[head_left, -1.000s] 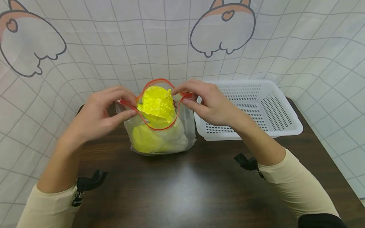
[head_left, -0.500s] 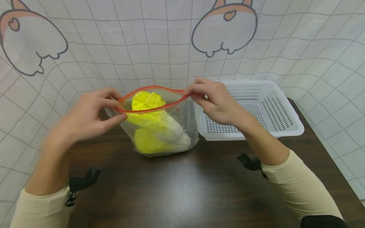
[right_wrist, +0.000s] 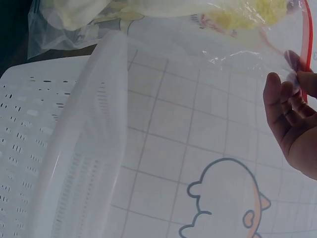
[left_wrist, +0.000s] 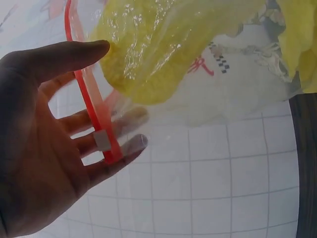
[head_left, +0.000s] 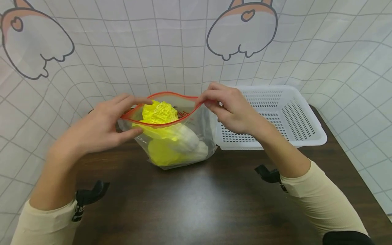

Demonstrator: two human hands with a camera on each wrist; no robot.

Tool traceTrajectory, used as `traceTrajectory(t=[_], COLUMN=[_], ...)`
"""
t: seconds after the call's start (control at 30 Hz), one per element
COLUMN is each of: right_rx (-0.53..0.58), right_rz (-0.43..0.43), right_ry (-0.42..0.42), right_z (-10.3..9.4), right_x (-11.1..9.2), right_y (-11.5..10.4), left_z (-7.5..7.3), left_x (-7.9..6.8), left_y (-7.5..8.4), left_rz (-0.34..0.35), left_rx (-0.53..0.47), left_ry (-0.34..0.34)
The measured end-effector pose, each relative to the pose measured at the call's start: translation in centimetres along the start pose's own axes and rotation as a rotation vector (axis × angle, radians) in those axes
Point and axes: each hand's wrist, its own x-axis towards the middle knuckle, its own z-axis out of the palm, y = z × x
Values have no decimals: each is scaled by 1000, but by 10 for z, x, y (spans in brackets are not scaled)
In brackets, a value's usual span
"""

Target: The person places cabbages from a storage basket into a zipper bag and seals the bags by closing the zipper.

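A clear zip bag [head_left: 202,136] with a red zip strip stands on the table, its mouth spread apart. Inside lie napa cabbages [head_left: 165,149] with yellow leaves and white stems; one leafy end [head_left: 160,113] reaches up to the mouth. My left hand [head_left: 105,124] is at the bag's left corner, index finger reaching over the mouth and thumb at the front. In the left wrist view its fingers [left_wrist: 81,121] extend behind the bag, near a small white slider [left_wrist: 102,140] on the strip. My right hand [head_left: 225,105] pinches the right end of the red strip.
To the right of the bag, close beside it, stands a white perforated plastic basket [head_left: 309,136]. The dark wooden table [head_left: 196,204] extends toward me. A white sheet [head_left: 183,44] with grid lines and cartoon animals hangs behind.
The bag's mouth has been drawn wider as my hands moved apart. My left hand first went left, then its fingers came back over the mouth. My right hand shifted slightly right.
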Motion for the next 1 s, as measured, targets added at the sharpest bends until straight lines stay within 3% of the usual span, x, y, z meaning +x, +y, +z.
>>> traceTrajectory(t=[0.2, 0.4, 0.6, 0.83, 1.0], right_rx=[17, 35, 56, 76, 91], right_rz=[-9, 1, 24, 44, 46], right_ry=[-8, -1, -4, 22, 27], right_z=[1, 0, -1, -2, -2], right_x=[-1, -2, -4, -5, -6], right_y=[1, 2, 3, 6, 7], left_z=[2, 2, 0, 1, 2], left_x=[4, 6, 5, 3, 2], left_y=[2, 2, 4, 2, -2], left_rz=[60, 60, -2, -144, -194], left_rx=[-31, -7, 20, 86, 93], left_ry=[-25, -52, -72, -165, -214])
